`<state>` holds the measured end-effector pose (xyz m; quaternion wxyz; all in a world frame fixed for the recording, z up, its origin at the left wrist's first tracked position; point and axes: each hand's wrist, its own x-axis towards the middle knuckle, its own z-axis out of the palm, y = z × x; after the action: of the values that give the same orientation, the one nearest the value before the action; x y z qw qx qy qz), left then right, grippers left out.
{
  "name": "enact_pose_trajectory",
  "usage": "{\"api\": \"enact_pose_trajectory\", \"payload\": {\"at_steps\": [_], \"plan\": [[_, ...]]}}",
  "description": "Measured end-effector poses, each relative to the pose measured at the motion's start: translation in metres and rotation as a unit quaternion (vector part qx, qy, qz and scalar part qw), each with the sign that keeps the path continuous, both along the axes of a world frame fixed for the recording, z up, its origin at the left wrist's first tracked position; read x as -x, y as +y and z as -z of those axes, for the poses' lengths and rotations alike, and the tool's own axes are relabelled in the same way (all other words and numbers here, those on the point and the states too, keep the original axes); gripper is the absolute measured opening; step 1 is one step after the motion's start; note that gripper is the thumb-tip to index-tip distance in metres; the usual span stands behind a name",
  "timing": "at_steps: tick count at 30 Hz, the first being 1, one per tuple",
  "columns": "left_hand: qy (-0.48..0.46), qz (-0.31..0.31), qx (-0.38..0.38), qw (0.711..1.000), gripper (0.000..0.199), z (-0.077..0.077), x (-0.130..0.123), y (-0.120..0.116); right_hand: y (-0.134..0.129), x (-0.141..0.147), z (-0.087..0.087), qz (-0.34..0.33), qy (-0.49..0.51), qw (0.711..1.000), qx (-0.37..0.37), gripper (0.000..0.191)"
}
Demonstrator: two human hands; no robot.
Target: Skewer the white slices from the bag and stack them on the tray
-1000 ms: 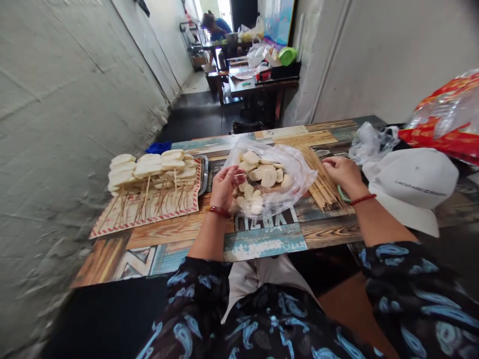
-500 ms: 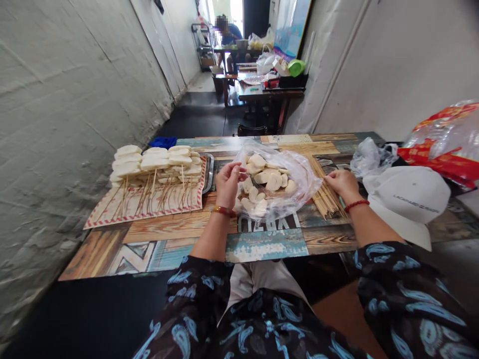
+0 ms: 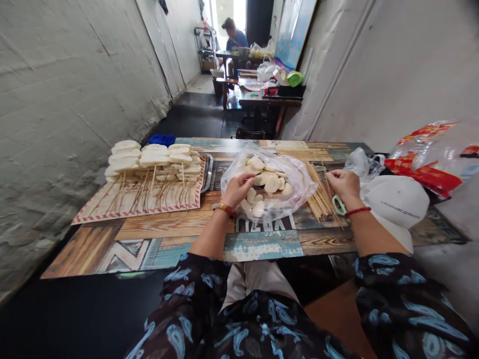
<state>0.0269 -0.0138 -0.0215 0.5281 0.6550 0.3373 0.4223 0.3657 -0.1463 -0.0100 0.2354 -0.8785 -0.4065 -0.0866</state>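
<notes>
My left hand [image 3: 238,190] is over the left side of a clear plastic bag [image 3: 305,187], its fingers drawn together beside pale oval slices [image 3: 272,183]. What its fingertips hold, if anything, is hidden. My right hand [image 3: 343,185] pinches a thin bamboo skewer [image 3: 328,188] above the right edge of a pile of bamboo skewers [image 3: 316,209]. Just below that hand lie green-handled scissors [image 3: 339,205], partly covered. On the left, stacked skewered slices [image 3: 154,157] rest on red-and-white striped paper [image 3: 101,203], sticks pointing towards me.
A metal tray [image 3: 208,174] shows beneath the paper's right edge. A white cap [image 3: 396,202], a crumpled plastic bag [image 3: 359,162] and red-printed packaging [image 3: 422,169] sit at the right. A blue cloth [image 3: 161,140] lies at the far left edge. Another person [image 3: 235,39] sits at a back table.
My left hand has closed its fingers and moved slightly lower beside the slices. My right hand has shifted slightly, and the scissors below it show more. The person at the back sits more upright.
</notes>
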Motion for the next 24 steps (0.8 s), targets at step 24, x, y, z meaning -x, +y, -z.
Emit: {"api": "enact_pose_trajectory", "payload": {"at_steps": [24], "plan": [[0.084,-0.251,-0.262,0.928,0.022,-0.017,0.012,-0.007,0.034,0.178,-0.049,-0.332,0.587,0.725,-0.142,0.029]]}}
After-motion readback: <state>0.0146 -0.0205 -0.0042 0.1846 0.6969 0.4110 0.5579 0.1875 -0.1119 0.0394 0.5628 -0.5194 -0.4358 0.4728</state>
